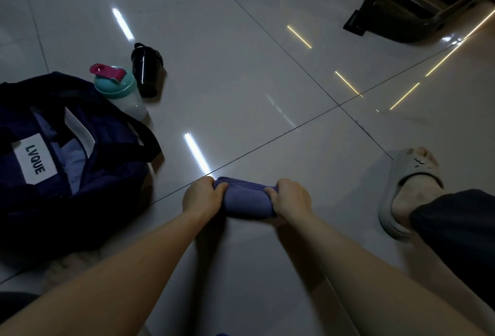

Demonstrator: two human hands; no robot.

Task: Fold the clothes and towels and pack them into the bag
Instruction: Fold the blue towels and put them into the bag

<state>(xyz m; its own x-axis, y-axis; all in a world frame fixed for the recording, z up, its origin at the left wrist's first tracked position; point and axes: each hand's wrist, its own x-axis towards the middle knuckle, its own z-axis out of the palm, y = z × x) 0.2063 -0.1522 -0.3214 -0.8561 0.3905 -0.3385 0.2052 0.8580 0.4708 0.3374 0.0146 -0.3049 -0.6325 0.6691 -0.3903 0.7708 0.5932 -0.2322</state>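
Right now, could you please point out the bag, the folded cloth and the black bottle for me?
bag (120,172), head view, dark blue side wall.
folded cloth (245,199), head view, middle of the bundle.
black bottle (146,73), head view, middle of its body.

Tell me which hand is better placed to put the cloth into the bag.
Probably the left hand. It and the right hand both grip the cloth, but the open bag lies on the left, nearer to it.

Floor tiles (241,41) glossy (mirror-like); folded cloth (245,201) matt, soft.
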